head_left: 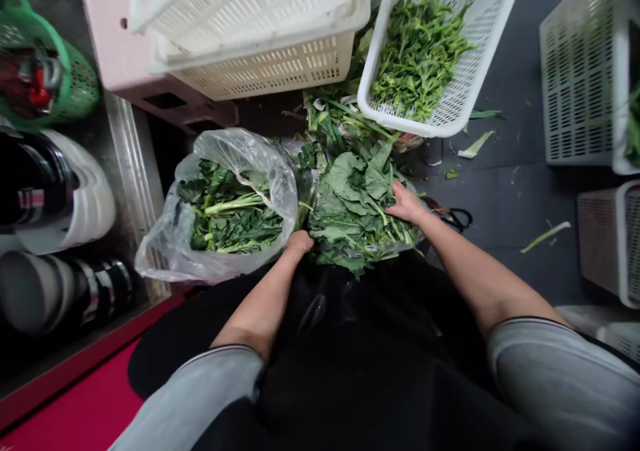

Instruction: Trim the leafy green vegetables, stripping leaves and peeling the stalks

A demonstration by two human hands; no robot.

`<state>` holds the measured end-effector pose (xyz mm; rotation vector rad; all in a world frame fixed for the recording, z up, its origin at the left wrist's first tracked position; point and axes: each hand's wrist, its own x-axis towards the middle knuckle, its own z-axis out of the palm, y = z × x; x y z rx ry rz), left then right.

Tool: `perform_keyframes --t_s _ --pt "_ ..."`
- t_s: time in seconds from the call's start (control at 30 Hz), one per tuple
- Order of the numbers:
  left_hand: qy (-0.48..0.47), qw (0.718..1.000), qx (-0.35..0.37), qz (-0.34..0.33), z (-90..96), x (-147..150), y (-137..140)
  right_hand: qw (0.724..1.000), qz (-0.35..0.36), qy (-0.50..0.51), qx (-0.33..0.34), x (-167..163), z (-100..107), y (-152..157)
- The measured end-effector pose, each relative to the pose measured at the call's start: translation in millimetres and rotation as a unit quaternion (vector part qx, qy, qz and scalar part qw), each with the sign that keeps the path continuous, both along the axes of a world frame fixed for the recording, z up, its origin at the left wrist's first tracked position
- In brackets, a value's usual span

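A heap of leafy greens [350, 197] lies on clear plastic in front of me. At its right edge, my right hand [407, 205] closes on the leaves and stems, its thumb on the far side. My left hand [300, 241] is closed low between the heap and an open clear plastic bag [165, 251]; its fingertips are hidden, so what it grips cannot be made out. Inside that bag are more greens [230, 204] with thick pale stems. Scissors [457, 219] with dark handles lie just beyond my right wrist, partly covered.
Ahead, a white basket [493, 57] holds trimmed green shoots [420, 57], beside stacked cream baskets [270, 71]. More baskets [575, 91] stand right. Left are a green basket [80, 84] and stacked bowls [95, 197]. Vegetable scraps [475, 145] litter the dark floor [505, 197].
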<state>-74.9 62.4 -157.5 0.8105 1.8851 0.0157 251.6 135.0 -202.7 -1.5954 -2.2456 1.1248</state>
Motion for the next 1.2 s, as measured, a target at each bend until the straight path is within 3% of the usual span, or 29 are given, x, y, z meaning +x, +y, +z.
perform_keyframes --t_s 0.1,0.2,0.27,0.37,0.43,0.53,0.57,0.63,0.7,0.77,0.93,1.0,1.07,1.2 --pt "0.028 0.995 0.09 -0.01 -1.2 16 1 1.0 -0.023 0.021 -0.003 0 5 1" --pt "-0.075 0.972 0.21 0.067 2.2 61 19 1.0 -0.015 -0.001 -0.002 -11 20 -4" --pt "-0.159 0.954 0.182 0.178 6.3 94 27 0.999 0.023 -0.039 -0.015 -23 32 -11" --pt "-0.226 0.929 0.144 0.254 15.0 127 29 0.991 0.071 -0.106 -0.049 -43 46 -25" --pt "-0.321 0.89 0.125 0.299 22.7 131 26 0.985 0.066 -0.151 -0.058 -56 51 -34" --pt "-0.462 0.823 0.067 0.323 35.0 112 26 0.979 0.017 -0.203 -0.01 -72 50 -40" --pt "-0.472 0.827 0.047 0.304 38.2 99 28 0.978 0.0 -0.206 0.012 -74 47 -40" --pt "-0.417 0.874 0.025 0.248 41.3 69 32 0.981 -0.032 -0.186 0.038 -68 42 -34" --pt "-0.28 0.938 0.032 0.199 38.5 42 35 0.989 -0.056 -0.137 0.03 -50 35 -24" --pt "-0.158 0.971 0.036 0.178 30.0 27 37 0.994 -0.071 -0.088 0.01 -28 30 -14" --pt "-0.009 0.992 0.072 0.104 2.3 51 35 0.996 -0.075 -0.051 0.001 -10 28 -7" --pt "0.007 0.99 0.071 0.124 -1.2 57 33 0.996 -0.072 -0.057 0.014 -18 31 -11" --pt "-0.016 0.982 0.053 0.182 3.6 47 29 0.995 -0.066 -0.063 0.032 -25 34 -13" --pt "-0.032 0.962 0.041 0.268 30.6 10 7 0.993 -0.055 -0.088 0.063 -37 47 -18"
